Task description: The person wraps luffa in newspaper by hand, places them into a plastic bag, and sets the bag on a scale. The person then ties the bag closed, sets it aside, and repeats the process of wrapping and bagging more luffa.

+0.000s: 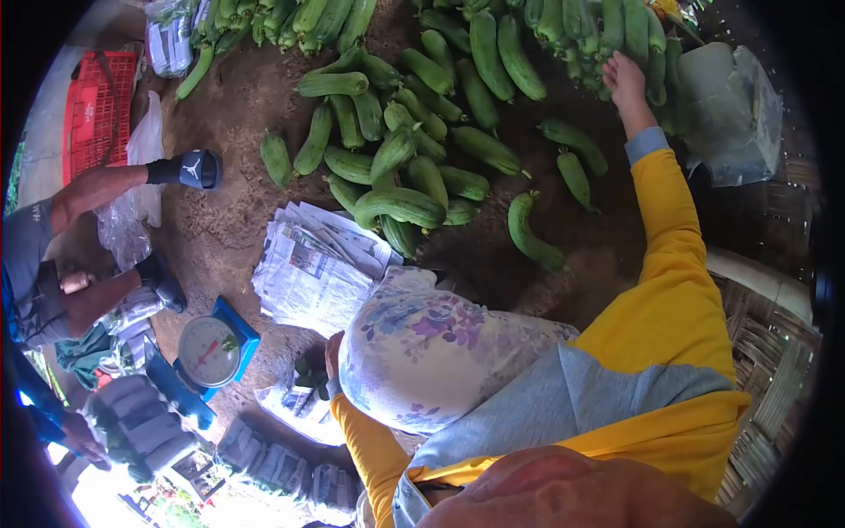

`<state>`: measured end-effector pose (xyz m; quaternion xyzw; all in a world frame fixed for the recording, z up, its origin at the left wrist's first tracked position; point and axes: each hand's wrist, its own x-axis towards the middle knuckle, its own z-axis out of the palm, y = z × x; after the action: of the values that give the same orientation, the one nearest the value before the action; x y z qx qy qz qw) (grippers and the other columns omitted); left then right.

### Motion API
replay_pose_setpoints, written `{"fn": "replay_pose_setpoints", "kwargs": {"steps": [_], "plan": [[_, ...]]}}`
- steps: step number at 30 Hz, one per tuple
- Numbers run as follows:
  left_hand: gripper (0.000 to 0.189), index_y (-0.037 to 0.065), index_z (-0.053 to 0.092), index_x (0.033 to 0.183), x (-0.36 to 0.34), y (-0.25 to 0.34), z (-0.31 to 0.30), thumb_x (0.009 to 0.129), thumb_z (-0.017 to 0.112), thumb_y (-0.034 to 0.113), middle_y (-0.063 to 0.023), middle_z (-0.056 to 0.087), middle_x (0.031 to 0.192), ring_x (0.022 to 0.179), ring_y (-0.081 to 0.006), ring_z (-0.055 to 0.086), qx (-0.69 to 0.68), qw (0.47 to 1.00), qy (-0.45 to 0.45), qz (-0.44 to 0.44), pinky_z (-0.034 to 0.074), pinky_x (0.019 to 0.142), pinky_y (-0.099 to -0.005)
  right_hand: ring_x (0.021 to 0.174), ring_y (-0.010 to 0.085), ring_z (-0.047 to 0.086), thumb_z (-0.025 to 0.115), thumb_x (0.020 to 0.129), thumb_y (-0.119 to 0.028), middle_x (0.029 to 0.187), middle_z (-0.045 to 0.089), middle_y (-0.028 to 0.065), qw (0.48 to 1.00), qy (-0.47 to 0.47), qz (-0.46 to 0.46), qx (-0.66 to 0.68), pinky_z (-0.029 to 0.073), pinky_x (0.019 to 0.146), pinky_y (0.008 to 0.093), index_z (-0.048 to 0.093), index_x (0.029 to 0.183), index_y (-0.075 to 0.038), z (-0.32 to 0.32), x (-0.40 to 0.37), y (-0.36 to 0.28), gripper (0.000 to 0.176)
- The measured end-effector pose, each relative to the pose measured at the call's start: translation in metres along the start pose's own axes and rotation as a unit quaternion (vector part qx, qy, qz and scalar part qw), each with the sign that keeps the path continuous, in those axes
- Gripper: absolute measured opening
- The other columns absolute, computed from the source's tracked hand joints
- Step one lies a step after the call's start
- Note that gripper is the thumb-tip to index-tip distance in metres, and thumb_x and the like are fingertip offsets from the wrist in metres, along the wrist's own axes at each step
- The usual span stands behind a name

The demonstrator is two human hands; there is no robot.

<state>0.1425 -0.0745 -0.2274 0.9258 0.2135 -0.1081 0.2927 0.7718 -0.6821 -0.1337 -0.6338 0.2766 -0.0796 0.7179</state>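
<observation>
My right hand (625, 81) is stretched out to the stacked long green gourds (635, 31) at the top right, its fingers curled at the lower end of one. My left hand (334, 354) is low beside my knee, mostly hidden by the flowered cloth over my leg. Its fingers cannot be made out, and a dark green thing (310, 377) lies near it. Before my knees rests a stack of newspaper sheets (317, 273). A loose heap of green gourds (400, 204) spreads over the earth floor, and one curved gourd (531, 233) lies apart from it.
A blue weighing scale (209, 350) stands at the left. Beyond it sits another person (97, 198), legs reaching inward. Newspaper-wrapped bundles (141, 422) fill the lower left. A red plastic crate (99, 110) is at the upper left, a wrapped block (729, 110) at the right.
</observation>
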Motion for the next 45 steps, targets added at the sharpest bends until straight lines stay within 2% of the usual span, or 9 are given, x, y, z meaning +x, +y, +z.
{"fn": "replay_pose_setpoints", "kwargs": {"steps": [6,11,16,18,27,34,35,38,45], "plan": [[0.041,-0.001,0.056,0.112,-0.005,0.012,0.003,0.079,0.063,0.022,-0.0219,0.053,0.118,0.109,-0.036,0.051,0.058,0.998,0.026,0.005,0.042,0.092,-0.0418,0.077,0.0234,0.061,0.064,0.081,-0.047,0.099,0.06,0.011,0.994,-0.009,0.108,0.025,0.049,0.062,0.0362,0.038,0.131,-0.01,0.023,0.008,-0.022,0.067],[0.041,0.003,0.057,0.112,0.002,0.017,0.017,0.074,0.066,0.017,-0.0193,0.051,0.122,0.111,-0.0348,0.05,0.109,0.99,0.085,0.034,0.041,0.093,-0.0417,0.071,0.0243,0.06,0.06,0.086,-0.038,0.094,0.057,0.0155,0.992,0.003,0.063,0.108,0.048,0.062,0.0347,0.044,0.115,-0.005,0.033,0.04,-0.009,0.047],[0.056,0.007,0.053,0.122,0.012,0.108,-0.005,0.069,0.069,0.02,-0.015,0.04,0.136,0.127,-0.0342,0.035,0.063,0.995,0.059,-0.047,0.03,0.103,-0.0449,0.064,0.021,0.052,0.053,0.091,-0.033,0.095,0.057,0.0184,0.933,-0.286,0.125,0.179,0.045,0.053,0.0279,0.043,0.118,-0.006,0.022,0.03,0.012,0.039],[0.069,0.012,0.044,0.131,0.022,0.116,0.0,0.069,0.071,0.023,-0.0094,0.029,0.145,0.134,-0.0325,0.024,0.133,0.988,0.022,-0.074,0.024,0.106,-0.0502,0.076,0.016,0.05,0.046,0.095,-0.03,0.104,0.058,0.0175,0.899,-0.414,0.026,0.143,0.043,0.065,0.0265,0.045,0.12,-0.003,0.053,-0.049,0.012,0.037],[0.064,0.01,0.044,0.131,0.039,0.104,0.016,0.075,0.068,0.031,-0.0049,0.03,0.144,0.134,-0.0292,0.024,0.092,0.988,0.099,-0.069,0.022,0.106,-0.0531,0.07,0.01,0.059,0.057,0.089,-0.03,0.098,0.064,0.0085,0.648,-0.719,0.206,-0.144,0.042,0.049,0.0193,0.054,0.11,-0.004,0.226,-0.399,0.113,0.033],[0.064,0.012,0.047,0.128,0.027,0.06,0.011,0.07,0.071,0.018,-0.0012,0.036,0.14,0.129,-0.0251,0.032,0.093,0.982,0.134,-0.099,0.029,0.104,-0.0473,0.059,0.0078,0.057,0.059,0.087,-0.029,0.089,0.063,0.0059,0.38,-0.817,-0.117,-0.418,0.045,0.05,0.0243,0.046,0.126,-0.005,0.31,-0.487,0.241,0.047],[0.062,0.012,0.048,0.127,0.026,0.058,0.007,0.07,0.071,0.018,-0.0011,0.038,0.138,0.128,-0.0245,0.034,0.078,0.984,0.134,-0.09,0.031,0.103,-0.0451,0.067,0.0171,0.063,0.062,0.085,-0.031,0.093,0.064,0.0113,0.366,-0.823,-0.124,-0.417,0.05,0.061,0.0306,0.043,0.13,-0.007,0.315,-0.489,0.246,0.054],[0.057,0.01,0.052,0.122,0.03,0.052,0.006,0.069,0.071,0.016,-0.0019,0.046,0.131,0.121,-0.024,0.042,0.061,0.98,0.174,-0.069,0.035,0.099,-0.0403,0.083,0.0283,0.064,0.063,0.083,-0.034,0.099,0.064,0.0139,0.36,-0.786,-0.34,-0.37,0.05,0.073,0.036,0.046,0.128,-0.011,0.315,-0.484,0.254,0.053],[0.061,0.012,0.052,0.123,0.023,0.044,0.002,0.067,0.073,0.026,-0.0044,0.046,0.133,0.124,-0.0255,0.039,0.081,0.981,0.177,-0.023,0.031,0.102,-0.0437,0.103,0.0315,0.057,0.064,0.081,-0.034,0.112,0.06,0.0146,0.408,-0.797,-0.268,-0.356,0.044,0.088,0.038,0.048,0.126,-0.013,0.305,-0.48,0.262,0.053]]}}
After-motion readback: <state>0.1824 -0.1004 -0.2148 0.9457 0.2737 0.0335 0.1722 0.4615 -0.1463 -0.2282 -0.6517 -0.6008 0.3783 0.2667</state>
